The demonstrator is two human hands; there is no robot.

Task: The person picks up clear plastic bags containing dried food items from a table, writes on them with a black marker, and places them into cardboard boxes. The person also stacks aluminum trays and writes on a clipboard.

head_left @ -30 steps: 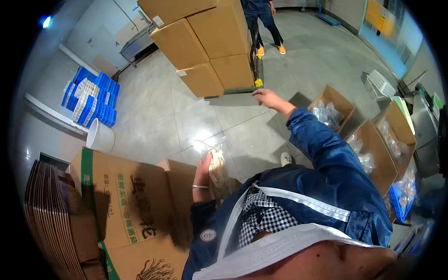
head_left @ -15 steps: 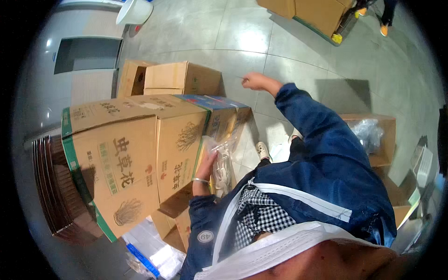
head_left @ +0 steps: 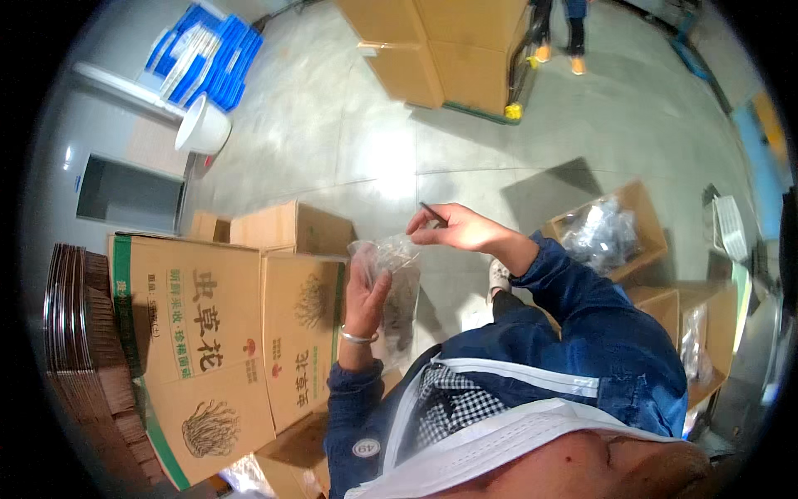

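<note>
My left hand (head_left: 366, 303) is closed round the upper part of a clear plastic bag (head_left: 401, 312), which hangs down in front of my body. Something pale shows through the film, too blurred to name. Just to the right, my right hand (head_left: 461, 230) is closed on a thin dark pen-like stick (head_left: 432, 214) that pokes up between thumb and fingers. Its fingertips are at the bag's top edge; whether they also pinch the film I cannot tell. A large printed cardboard box (head_left: 237, 324) stands left of my left hand.
Plain cartons (head_left: 266, 229) stand behind the printed box. At far left is a stack of thin brown sheets or trays (head_left: 83, 316). On my right an open carton (head_left: 648, 220) holds clear plastic bags. Beyond are tall cartons (head_left: 440, 50), another person's legs (head_left: 573, 37), a white tub (head_left: 204, 125) and blue crates (head_left: 216, 62).
My right hand has come back from its outstretched position to the bag's top, and the dark stick now shows clearly. My left hand has lifted the bag. The view has tilted farther ahead.
</note>
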